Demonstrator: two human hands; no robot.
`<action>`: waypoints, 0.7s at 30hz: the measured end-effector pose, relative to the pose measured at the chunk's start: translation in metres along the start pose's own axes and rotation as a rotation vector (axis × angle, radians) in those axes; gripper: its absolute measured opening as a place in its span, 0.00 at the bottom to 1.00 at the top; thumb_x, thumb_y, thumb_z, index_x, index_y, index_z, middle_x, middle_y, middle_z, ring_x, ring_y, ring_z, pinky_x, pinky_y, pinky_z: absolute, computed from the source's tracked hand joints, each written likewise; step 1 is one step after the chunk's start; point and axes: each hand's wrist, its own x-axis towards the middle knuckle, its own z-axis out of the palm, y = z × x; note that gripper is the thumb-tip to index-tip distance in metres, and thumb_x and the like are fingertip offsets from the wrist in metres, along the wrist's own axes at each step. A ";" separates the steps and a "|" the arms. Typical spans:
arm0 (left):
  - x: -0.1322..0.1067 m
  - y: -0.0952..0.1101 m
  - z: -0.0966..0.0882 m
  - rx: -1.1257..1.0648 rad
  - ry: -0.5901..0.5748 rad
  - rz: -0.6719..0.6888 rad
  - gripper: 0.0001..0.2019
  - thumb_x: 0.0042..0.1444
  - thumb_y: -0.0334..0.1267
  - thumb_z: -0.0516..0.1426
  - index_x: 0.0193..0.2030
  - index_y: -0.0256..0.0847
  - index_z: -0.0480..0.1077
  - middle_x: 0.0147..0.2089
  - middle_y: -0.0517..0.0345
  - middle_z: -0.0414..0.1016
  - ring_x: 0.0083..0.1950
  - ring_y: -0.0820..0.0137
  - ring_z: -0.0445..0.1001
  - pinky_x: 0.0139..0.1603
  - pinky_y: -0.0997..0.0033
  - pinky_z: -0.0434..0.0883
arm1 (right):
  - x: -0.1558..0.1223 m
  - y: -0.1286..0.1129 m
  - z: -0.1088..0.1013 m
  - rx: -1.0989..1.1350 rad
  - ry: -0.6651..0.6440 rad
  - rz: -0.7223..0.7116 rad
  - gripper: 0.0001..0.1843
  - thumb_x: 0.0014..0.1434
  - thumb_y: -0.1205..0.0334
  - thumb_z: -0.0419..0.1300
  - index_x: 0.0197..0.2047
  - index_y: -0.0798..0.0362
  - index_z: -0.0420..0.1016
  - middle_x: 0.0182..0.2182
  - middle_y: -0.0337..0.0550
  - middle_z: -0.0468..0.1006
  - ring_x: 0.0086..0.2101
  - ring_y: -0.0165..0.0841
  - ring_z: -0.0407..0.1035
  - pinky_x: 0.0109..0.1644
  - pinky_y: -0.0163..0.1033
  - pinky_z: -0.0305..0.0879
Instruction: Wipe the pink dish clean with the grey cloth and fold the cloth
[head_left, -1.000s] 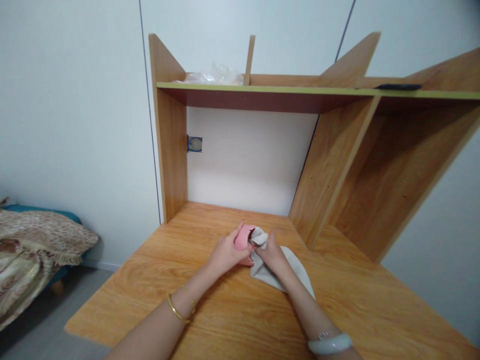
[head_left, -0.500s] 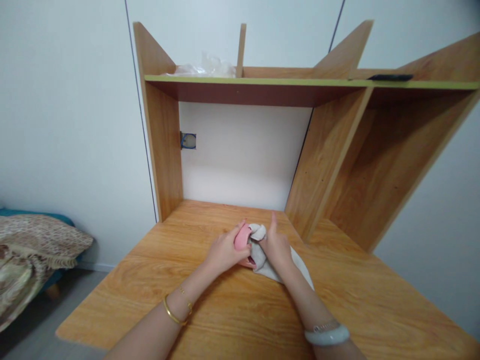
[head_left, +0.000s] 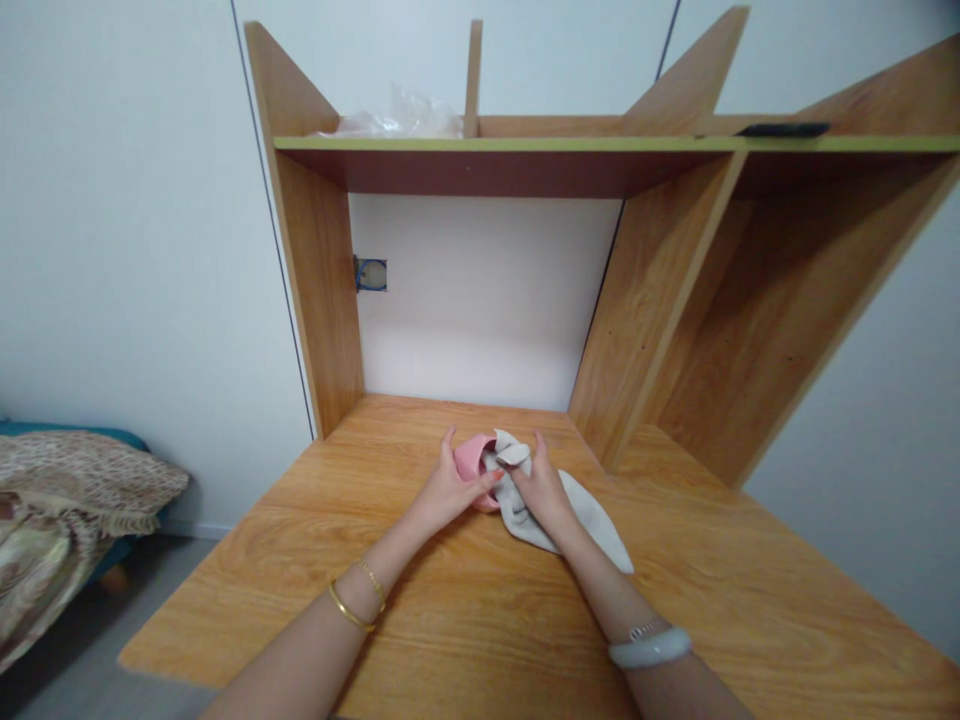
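While grey cloth (head_left: 519, 515) is pinched by the right hand (head_left: 545, 494), the pink container (head_left: 470, 457) is clasped, seemingly steadied, by the left hand (head_left: 445, 492).

Forearms (head_left: 319, 640) angled inward, fingers (head_left: 480, 487) gripping

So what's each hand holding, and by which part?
The left hand holds the pink container by its side, near the open end; the right hand grips the grey cloth by its bunched end.
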 end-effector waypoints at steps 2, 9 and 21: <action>-0.002 -0.001 0.002 -0.018 -0.041 0.007 0.50 0.42 0.49 0.63 0.64 0.33 0.37 0.59 0.40 0.58 0.58 0.62 0.61 0.58 0.65 0.61 | 0.001 0.003 0.001 0.021 0.016 -0.002 0.38 0.53 0.60 0.52 0.63 0.61 0.41 0.56 0.58 0.62 0.54 0.40 0.59 0.54 0.42 0.57; -0.003 -0.005 0.007 0.049 -0.021 0.007 0.41 0.48 0.43 0.59 0.63 0.35 0.40 0.59 0.44 0.60 0.54 0.65 0.66 0.53 0.67 0.65 | 0.006 0.006 0.002 -0.051 -0.013 0.032 0.40 0.50 0.58 0.56 0.62 0.62 0.45 0.52 0.59 0.66 0.51 0.40 0.63 0.49 0.41 0.61; -0.017 0.031 0.006 0.616 -0.077 0.085 0.44 0.44 0.44 0.58 0.66 0.40 0.40 0.53 0.49 0.69 0.47 0.60 0.70 0.47 0.67 0.66 | 0.004 -0.018 -0.031 -0.445 -0.064 -0.105 0.41 0.52 0.61 0.54 0.64 0.63 0.39 0.31 0.52 0.77 0.33 0.40 0.71 0.33 0.36 0.59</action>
